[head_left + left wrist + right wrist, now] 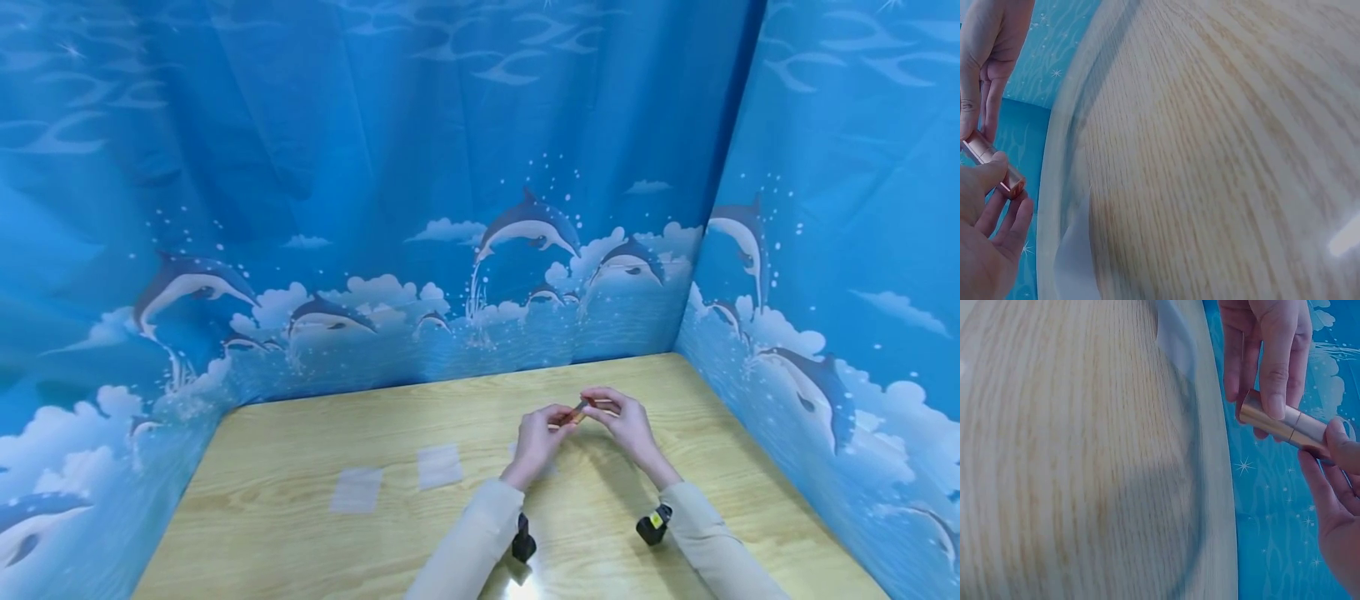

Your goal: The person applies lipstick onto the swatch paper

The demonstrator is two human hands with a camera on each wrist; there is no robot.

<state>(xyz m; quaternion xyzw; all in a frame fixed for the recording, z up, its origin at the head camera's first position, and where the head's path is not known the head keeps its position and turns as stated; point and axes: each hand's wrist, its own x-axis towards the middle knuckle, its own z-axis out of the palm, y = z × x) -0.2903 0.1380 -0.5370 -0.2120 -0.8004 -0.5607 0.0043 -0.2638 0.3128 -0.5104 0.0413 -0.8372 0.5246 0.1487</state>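
Note:
A shiny rose-gold lipstick tube [579, 411] is held above the table between both hands. My left hand [537, 437] pinches one end between thumb and fingers. The opposite end is pinched by my right hand [628, 423]. In the right wrist view the lipstick tube [1272, 420] shows a seam round its middle, its two halves in line. Seen from the left wrist, the tube [1012, 181] has a squarish, reddish end face near the left fingers. Fingers hide part of both ends.
Two thin whitish square sheets [356, 490] [440, 466] lie on the wood-grain table [285, 450] to the left. A third pale sheet [551, 468] is partly hidden beneath the left hand. Blue dolphin-print curtains [390, 208] stand along the table's back and sides.

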